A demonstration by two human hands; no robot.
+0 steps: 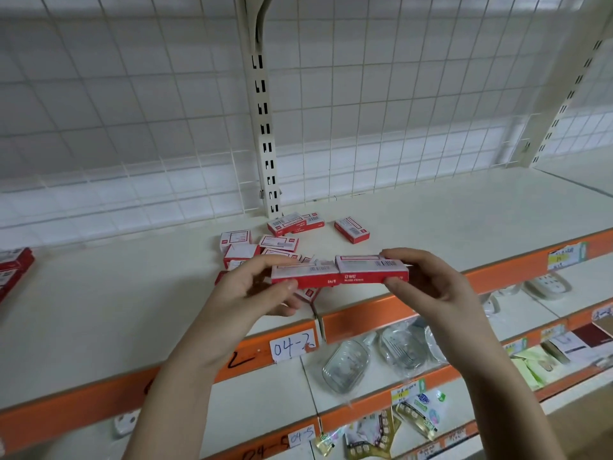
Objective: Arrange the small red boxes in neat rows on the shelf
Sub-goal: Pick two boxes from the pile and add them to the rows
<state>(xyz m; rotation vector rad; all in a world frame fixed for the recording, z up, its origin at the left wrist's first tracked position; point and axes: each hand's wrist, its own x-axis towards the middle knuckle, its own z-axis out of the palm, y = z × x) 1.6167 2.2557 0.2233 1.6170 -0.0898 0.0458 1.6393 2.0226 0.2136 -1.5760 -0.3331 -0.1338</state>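
A stack of red boxes [13,265] sits at the far left edge of the white shelf [116,293]. The left hand [245,290] pinches one small red box [303,277] between thumb and fingers. Its end touches a second red box [371,272], pinched the same way by the right hand [428,283]. Just beyond the fingertips, loose red boxes [265,244] lie scattered on the shelf, with one more [351,230] apart to the right.

Red boxes [13,270] cut by the left edge; loose pile [252,250] partly behind hands.
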